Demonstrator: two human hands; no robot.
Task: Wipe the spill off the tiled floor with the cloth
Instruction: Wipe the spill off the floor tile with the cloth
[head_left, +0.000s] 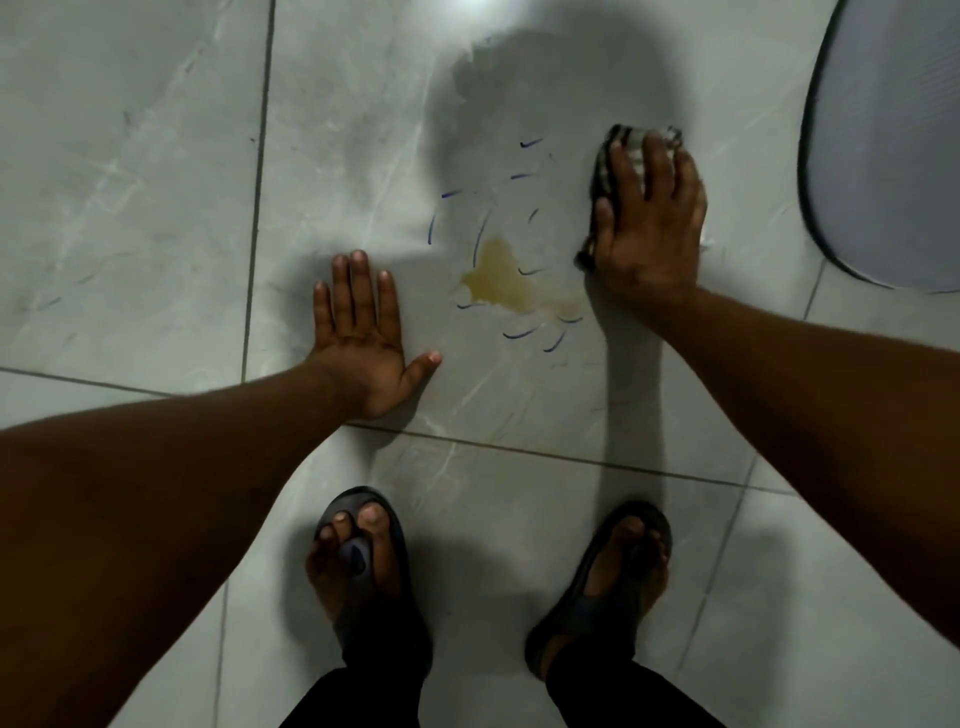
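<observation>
A yellowish-brown spill (500, 278) lies on the grey tiled floor (156, 208), ringed by short blue pen strokes. A smeared wet streak (483, 78) shows farther away on the same tile. My right hand (647, 228) presses a dark-and-white striped cloth (623, 150) flat on the floor just right of the spill; the cloth sticks out beyond my fingertips and along my thumb. My left hand (363, 332) rests flat on the tile left of the spill, fingers spread, holding nothing.
My two feet in dark sandals (363, 566) (608, 577) stand on the near tile below the spill. A grey rounded object with a dark rim (893, 145) sits on the floor at the far right. Grout lines cross the floor.
</observation>
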